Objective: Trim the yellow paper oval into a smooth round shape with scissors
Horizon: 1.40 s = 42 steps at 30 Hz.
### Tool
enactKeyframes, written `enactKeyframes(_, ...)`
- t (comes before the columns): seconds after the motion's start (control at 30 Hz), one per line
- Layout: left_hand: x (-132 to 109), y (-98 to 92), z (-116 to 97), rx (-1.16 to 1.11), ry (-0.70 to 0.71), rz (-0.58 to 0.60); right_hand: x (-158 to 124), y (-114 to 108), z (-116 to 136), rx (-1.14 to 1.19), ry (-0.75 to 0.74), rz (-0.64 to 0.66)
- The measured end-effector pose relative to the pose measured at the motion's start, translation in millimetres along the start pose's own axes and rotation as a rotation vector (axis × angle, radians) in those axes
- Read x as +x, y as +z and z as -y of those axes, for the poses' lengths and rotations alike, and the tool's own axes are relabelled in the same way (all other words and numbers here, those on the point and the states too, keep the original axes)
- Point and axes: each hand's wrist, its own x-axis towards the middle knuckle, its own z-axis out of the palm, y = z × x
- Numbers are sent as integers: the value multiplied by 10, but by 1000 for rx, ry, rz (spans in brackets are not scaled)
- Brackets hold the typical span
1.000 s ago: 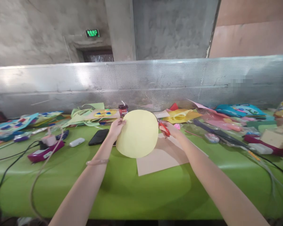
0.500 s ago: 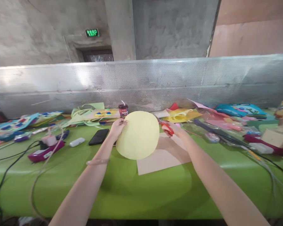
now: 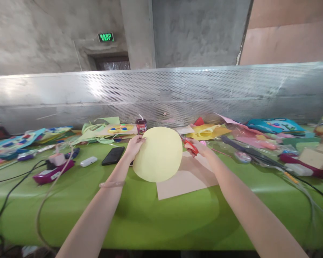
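While the yellow paper disc (image 3: 158, 154) hangs upright between the two hands, lifted clear of the green table cover (image 3: 150, 222), the work in hand reads as trimming its rim with the scissors (image 3: 190, 145).

Doing it well, as I judge it:
- Turn the disc into the blades with the holding hand; don't chase the curve with the scissors.
- Short bites near the blade pivot, not full closes, so the edge stays round and free of flats.
- Pinch close to the rim being cut; paper this thin will likely flop away from the blades.
- Keep the holding thumb off the cutting line.

Hand pose:
- Left hand (image 3: 134, 144): pinches the disc at its upper left edge, thumb on the near face, fingers behind. Forearm reaches forward from below left, a thin bangle (image 3: 111, 184) on the wrist.
- Right hand (image 3: 200, 147): closed through the red scissor handles, just right of the disc's upper right edge. Blades point up and left toward the rim; whether they actually bite the paper is too small to tell. Forearm runs in from the lower right.

Around the hands: a beige sheet (image 3: 188, 179) lies flat under the right wrist and behind the disc's lower edge; a black phone (image 3: 112, 156) rests just left of the left hand.
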Motion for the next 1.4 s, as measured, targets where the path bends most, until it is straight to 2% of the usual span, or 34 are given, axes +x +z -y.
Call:
enactKeyframes(0.47, -1, 11, 3, 8, 6, -2, -14, -3, 13, -29, -26, 16)
enactKeyframes(0.97, -15, 3, -21, 45, -1, 7, -37, -7, 29, -67, 20, -4)
enactKeyframes(1.23, 11, -18, 20, 90, -5, 46, -32, -95, 13, -42, 10, 97)
enactKeyframes(1.4, -35, 16, -19, 112, -19, 107, -95, -186, 157, -138, 47, 8)
